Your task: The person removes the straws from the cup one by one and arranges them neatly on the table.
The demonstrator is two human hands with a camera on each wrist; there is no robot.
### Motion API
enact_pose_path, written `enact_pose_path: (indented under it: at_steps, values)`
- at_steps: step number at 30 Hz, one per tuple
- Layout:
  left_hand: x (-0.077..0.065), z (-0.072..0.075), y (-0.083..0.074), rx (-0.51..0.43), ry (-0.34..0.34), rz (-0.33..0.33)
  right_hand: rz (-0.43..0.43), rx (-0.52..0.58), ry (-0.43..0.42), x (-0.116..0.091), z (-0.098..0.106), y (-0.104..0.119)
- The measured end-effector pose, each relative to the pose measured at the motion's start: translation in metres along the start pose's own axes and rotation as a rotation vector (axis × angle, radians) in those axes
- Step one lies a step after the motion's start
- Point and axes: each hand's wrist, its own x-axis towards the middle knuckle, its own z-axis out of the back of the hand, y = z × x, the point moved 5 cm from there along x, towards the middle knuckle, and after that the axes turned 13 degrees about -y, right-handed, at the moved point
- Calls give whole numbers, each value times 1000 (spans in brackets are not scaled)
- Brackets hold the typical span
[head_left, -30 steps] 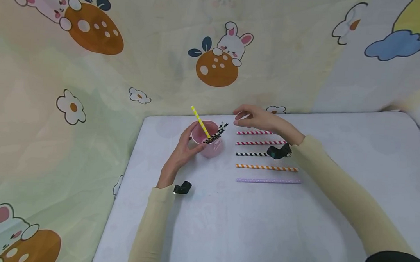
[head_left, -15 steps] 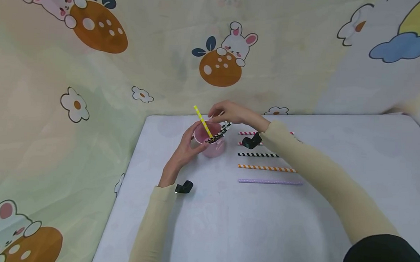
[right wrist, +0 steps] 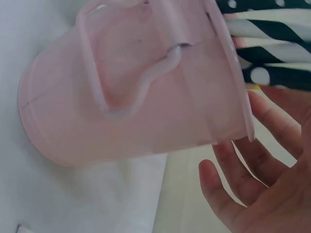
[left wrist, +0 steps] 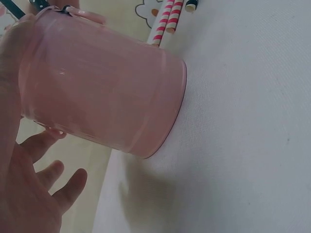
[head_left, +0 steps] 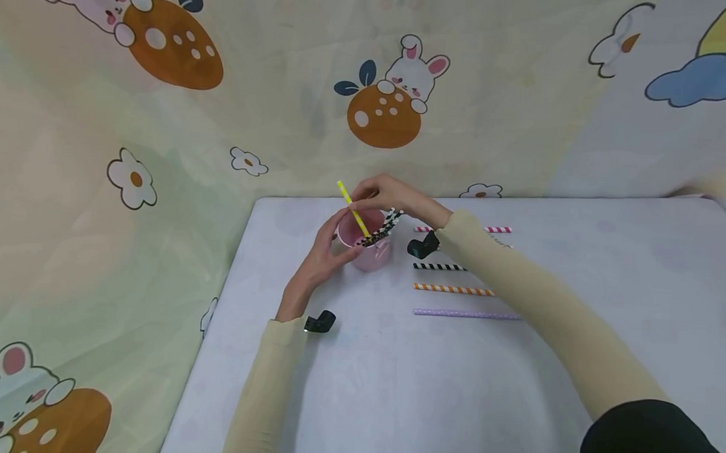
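A small pink metal bucket [head_left: 374, 259] stands near the far left of the white table. My left hand [head_left: 317, 264] grips it from the left, thumb at the near side and fingers along the far rim. Inside leans a yellow paper straw [head_left: 343, 190], its upper part pinched between the thumb and fingers of my right hand [head_left: 390, 195]. Several black-and-white straws [head_left: 392, 221] lean to the right in the bucket; stripes and dots show on these straws [right wrist: 277, 53] in the right wrist view. The bucket's wire handle [right wrist: 138, 94] hangs down its side.
Right of the bucket lie a red-striped straw [head_left: 498, 230], a black-striped straw [head_left: 439, 266], an orange-striped straw [head_left: 454, 289] and a lilac dotted straw [head_left: 465, 314]. My right forearm partly covers the row. A printed cloth [head_left: 283, 101] hangs behind the table.
My right hand has moved left from above the row of straws to the bucket and taken hold of the yellow straw. My left hand keeps its grip on the bucket.
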Motion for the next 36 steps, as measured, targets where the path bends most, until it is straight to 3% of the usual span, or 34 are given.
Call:
enact_pose_path:
  at_steps: [19, 26, 36]
  values:
    - [-1, -1, -2, 0, 4, 22, -7, 14, -31, -5, 3, 4]
    - [-2, -2, 0, 27, 6, 80, 51, 50, -108, -10, 21, 9]
    - [-2, -1, 0, 0, 0, 66, 119, 185, -236, -22, 52, 29]
